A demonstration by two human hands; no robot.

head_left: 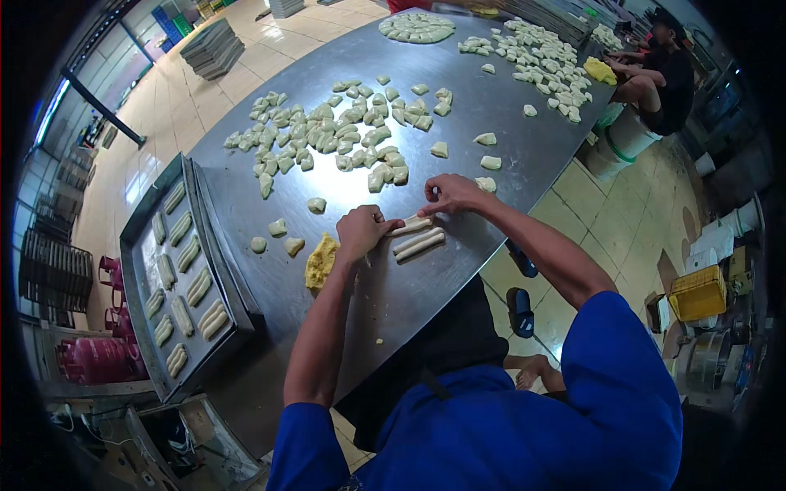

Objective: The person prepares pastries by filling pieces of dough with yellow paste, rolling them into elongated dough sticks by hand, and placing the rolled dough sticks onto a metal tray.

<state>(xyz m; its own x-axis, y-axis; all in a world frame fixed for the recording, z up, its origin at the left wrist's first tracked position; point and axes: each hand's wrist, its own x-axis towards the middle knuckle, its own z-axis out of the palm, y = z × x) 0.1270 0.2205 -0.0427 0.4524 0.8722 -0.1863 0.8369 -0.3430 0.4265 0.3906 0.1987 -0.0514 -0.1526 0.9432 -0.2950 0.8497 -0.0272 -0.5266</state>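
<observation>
A pale dough strip (407, 224) lies on the metal table between my hands. The fingers of my left hand (362, 232) pinch its left end. At the other end, my right hand (452, 195) has thumb and fingertips closed on it. Just nearer to me is a pair of rolled dough strips (419, 245), side by side and touching. A yellow dough-like lump (322, 261) sits left of my left hand, partly behind the forearm. Several small dough pieces (317, 205) are scattered beyond it, and a large heap of cut dough (327, 131) spreads farther off.
At the left, a metal tray (219, 353) holds several grouped dough strips. More cut dough (540, 61) lies at the far right, near a seated person (667, 78) handling a yellow lump (600, 71). A round of scored dough (416, 28) rests at the far edge.
</observation>
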